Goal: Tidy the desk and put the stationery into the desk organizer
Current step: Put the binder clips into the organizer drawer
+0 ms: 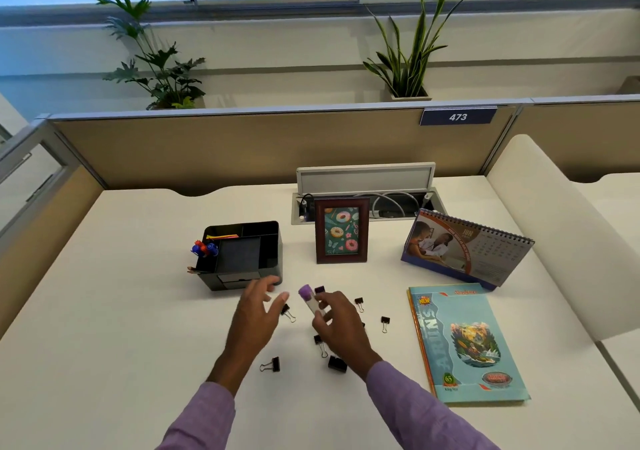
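1. Hands over a white desk (pixel 104 293): from where I watch, both reach forward from purple sleeves (pixel 204 418) above a scatter of black binder clips.
2. My right hand (pixel 341 325) grips a glue stick (pixel 311 302) with a purple cap, pinched between thumb and fingers, tilted so the cap points up and to the left, lifted off the desk.
3. My left hand (pixel 256 314) is loose and holds nothing, fingers spread, its fingertips near the front right corner of the desk organizer (pixel 242 255).
4. The desk organizer, a black box with several compartments, stands on the desk just beyond the left hand; blue and red pens (pixel 204 249) stick up from its left compartment and coloured sticky notes (pixel 223 236) lie in a rear one.
5. Binder clips lie apart from one another: one (pixel 270 365) near the left wrist, one (pixel 288 312) between the hands, one (pixel 337 363) beside the right wrist, two (pixel 385 323) further right.
6. A framed doughnut picture (pixel 341 230) stands upright behind the hands; a desk calendar (pixel 467 248) stands to its right.
7. A blue notebook (pixel 467 342) lies flat right of the clips, in front of the calendar.
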{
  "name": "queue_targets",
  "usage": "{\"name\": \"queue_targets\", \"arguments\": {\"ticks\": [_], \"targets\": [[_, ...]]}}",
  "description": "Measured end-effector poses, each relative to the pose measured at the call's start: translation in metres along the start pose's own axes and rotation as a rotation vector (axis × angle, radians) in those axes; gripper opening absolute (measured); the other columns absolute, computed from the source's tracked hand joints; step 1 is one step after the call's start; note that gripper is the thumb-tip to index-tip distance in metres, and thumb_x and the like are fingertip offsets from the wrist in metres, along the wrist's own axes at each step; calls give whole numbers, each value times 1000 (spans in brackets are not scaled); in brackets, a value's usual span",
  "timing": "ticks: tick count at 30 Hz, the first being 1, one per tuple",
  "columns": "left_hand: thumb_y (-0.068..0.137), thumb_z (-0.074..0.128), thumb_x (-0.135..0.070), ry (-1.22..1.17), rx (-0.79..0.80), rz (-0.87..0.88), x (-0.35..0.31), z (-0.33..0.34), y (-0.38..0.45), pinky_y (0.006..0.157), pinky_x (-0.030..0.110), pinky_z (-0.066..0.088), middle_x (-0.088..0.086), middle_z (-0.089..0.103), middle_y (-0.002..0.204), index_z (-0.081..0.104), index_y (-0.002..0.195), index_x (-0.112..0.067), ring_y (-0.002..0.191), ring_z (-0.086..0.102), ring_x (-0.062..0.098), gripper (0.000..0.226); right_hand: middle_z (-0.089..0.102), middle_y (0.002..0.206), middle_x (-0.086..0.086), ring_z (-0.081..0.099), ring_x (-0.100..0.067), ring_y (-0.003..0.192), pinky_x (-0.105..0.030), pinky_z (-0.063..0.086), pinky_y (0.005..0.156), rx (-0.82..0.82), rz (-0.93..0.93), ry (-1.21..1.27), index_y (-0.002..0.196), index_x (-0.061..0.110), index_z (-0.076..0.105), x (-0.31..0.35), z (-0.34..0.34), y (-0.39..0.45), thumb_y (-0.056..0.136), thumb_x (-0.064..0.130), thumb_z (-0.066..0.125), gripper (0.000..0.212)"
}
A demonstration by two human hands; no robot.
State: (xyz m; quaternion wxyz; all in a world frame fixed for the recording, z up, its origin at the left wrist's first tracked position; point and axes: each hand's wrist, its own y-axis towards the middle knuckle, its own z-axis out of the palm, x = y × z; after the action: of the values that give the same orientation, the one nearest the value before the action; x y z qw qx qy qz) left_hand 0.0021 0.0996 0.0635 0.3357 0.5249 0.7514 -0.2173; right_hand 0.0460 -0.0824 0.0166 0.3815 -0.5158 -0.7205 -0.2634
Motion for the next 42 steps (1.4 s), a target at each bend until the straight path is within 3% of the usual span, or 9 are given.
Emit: {"name": "queue_targets", "arguments": {"ticks": [4, 10, 15, 18, 20, 25, 30, 38, 42], "targets": [[92, 62, -38, -45, 104, 87, -16, 8, 1, 69, 11, 48, -9, 59, 112, 56, 132, -23, 92, 61, 6, 43, 53, 102, 10, 61, -7, 81, -20, 53, 69, -29, -130, 42, 114, 24, 60, 16, 1, 1, 86, 19, 58, 28], [89, 70, -24, -30, 27, 120, -26, 4, 10, 71, 7, 45, -2, 65, 110, 63, 124, -17, 90, 62, 9, 36, 51, 111, 11, 59, -5, 87, -24, 54, 72, -67, -163, 58, 124, 24, 55, 20, -4, 4, 90, 25, 59, 34], [86, 72, -16, 23, -187, 130, -18, -22, 38, 78, 27, 55, 0, 61, 109, 60, 118, -18, 97, 60, 15, 34, 48, 117, 17, 53, 7, 89, -4, 38, 68, -93, -39, -9, 125, 27, 53, 2, -9, -8, 93, 34, 59, 33], [84, 75, -16, 110, -240, 95, -8, -34, 60, 77, 38, 59, 3, 64, 108, 61, 117, -19, 99, 63, 21, 36, 49, 116, 17, 51, 9, 85, -10, 41, 71, -46, -3, -66, 123, 28, 56, -19, -9, -23, 93, 33, 59, 31], [83, 76, -16, 166, -222, 90, -6, -36, 71, 75, 38, 59, 6, 67, 108, 62, 116, -17, 99, 64, 23, 36, 51, 114, 16, 53, 3, 90, -17, 44, 75, -25, 19, -96, 123, 27, 57, -34, -9, -34, 93, 34, 59, 31], [81, 78, -19, 343, -137, 84, 3, -27, 85, 75, 38, 56, 9, 70, 106, 63, 119, -15, 95, 65, 27, 40, 53, 111, 15, 54, -4, 99, -20, 46, 83, -7, 72, -116, 123, 27, 58, -62, -12, -56, 93, 36, 58, 31], [82, 77, -21, 451, -45, 72, 12, -15, 88, 76, 37, 51, 7, 70, 100, 60, 118, -17, 89, 64, 26, 40, 53, 110, 16, 53, -3, 98, -15, 42, 83, -10, 105, -116, 123, 26, 57, -73, -16, -66, 93, 34, 59, 32], [79, 79, -23, 631, -21, 172, 29, -5, 99, 74, 40, 47, 9, 62, 105, 70, 111, -16, 96, 54, 29, 34, 52, 110, 17, 52, -1, 99, -14, 41, 84, -15, 129, -101, 124, 25, 57, -77, -17, -70, 93, 34, 59, 32], [81, 76, -21, 639, -4, 169, 33, 0, 98, 86, 47, 46, 13, 58, 125, 70, 113, -15, 114, 51, 34, 33, 52, 111, 17, 53, -3, 102, -17, 43, 87, -13, 125, -99, 124, 25, 57, -76, -16, -70, 93, 35, 59, 32]]}}
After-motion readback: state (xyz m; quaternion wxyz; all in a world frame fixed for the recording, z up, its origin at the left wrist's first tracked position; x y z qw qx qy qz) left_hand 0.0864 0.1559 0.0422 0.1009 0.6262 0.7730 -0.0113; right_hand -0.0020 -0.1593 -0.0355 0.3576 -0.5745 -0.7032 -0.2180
